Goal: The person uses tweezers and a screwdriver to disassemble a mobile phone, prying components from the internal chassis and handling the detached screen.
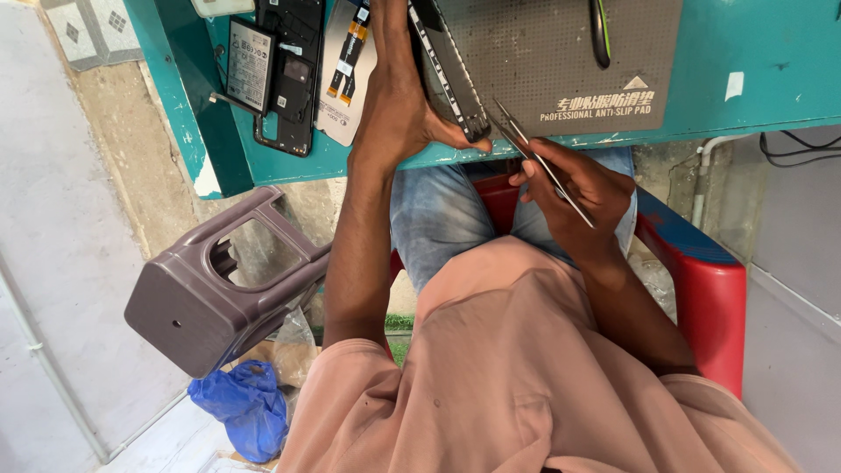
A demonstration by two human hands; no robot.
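Opened black phone [285, 74] lies left on teal desk [753, 61]; left hand [394, 114] grips dark phone frame [451, 74], right hand [574, 184] pinches metal tweezers [526, 149] beside it.

A teal-painted wooden table [771, 61] with chipped edges is seen from above. A grey perforated anti-slip mat [561, 52] is laid on it. Beside the mat, an opened black phone body [293, 74] with its battery exposed is placed, and a white backing sheet carrying orange flex cables [346, 83] is set alongside.

Opened phone [285, 74] on table [771, 61], left of mat [561, 52]
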